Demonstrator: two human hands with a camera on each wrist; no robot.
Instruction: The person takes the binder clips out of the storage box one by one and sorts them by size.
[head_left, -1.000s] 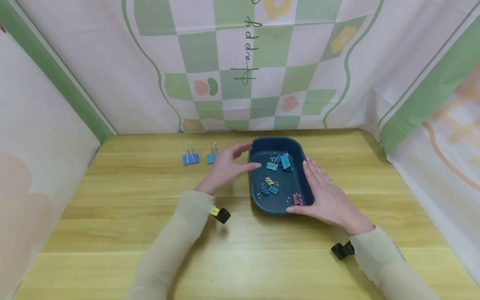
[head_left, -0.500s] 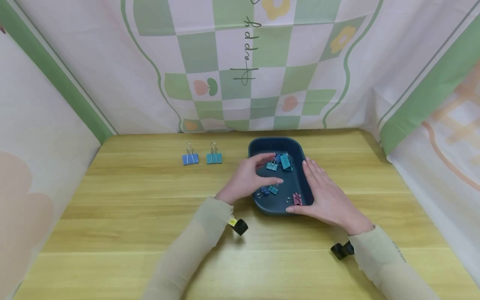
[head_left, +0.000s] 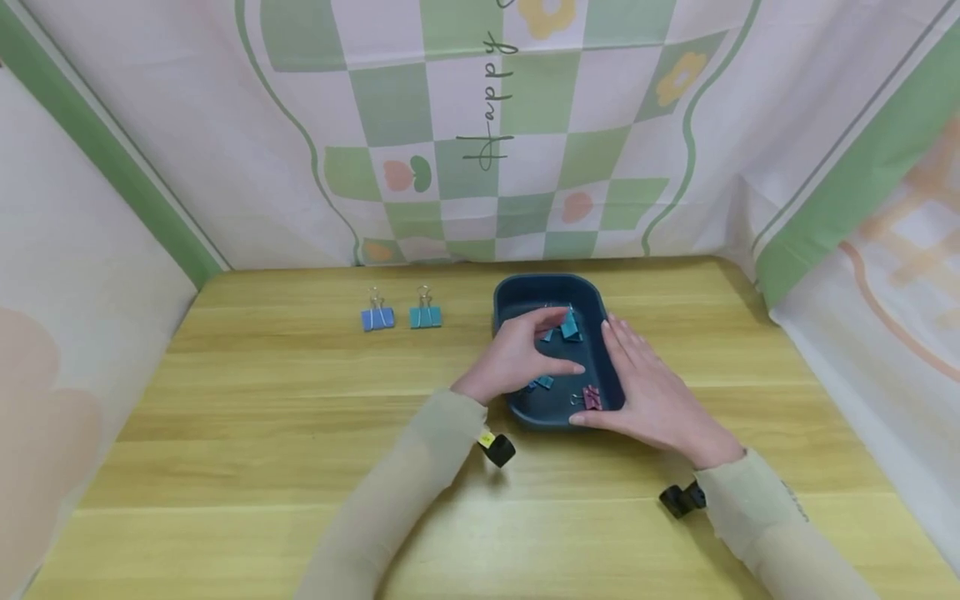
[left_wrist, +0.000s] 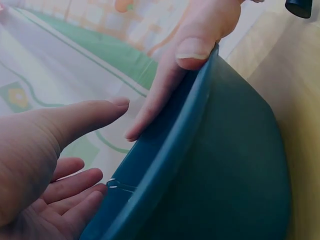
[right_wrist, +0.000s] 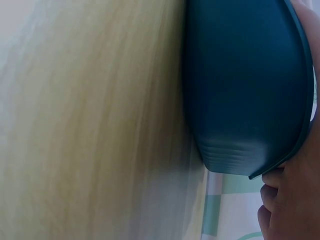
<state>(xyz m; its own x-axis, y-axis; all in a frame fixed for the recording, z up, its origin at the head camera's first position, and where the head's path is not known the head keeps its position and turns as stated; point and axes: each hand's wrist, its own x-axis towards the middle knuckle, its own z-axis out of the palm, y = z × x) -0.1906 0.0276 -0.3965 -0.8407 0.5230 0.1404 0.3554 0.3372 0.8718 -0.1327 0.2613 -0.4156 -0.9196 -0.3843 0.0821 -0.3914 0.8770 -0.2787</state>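
A dark blue tray on the table holds several binder clips. My left hand reaches over its left side, thumb and fingers spread apart with nothing between them. Near the index fingertip lies a larger teal binder clip; contact cannot be made out. In the left wrist view, a wire clip handle shows beside the fingertips. My right hand rests on the tray's right side, fingers straight along the rim and thumb at the front corner. Close to that thumb sits a pink binder clip. My left hand partly hides the other clips.
Left of the tray, a blue binder clip and a teal binder clip lie side by side on the wooden table. A patterned cloth hangs behind the table's far edge, with more cloth at both sides.
My left hand has moved right, from the tray's left edge to over the clips, uncovering the teal clip on the table. My right hand stays on the tray.
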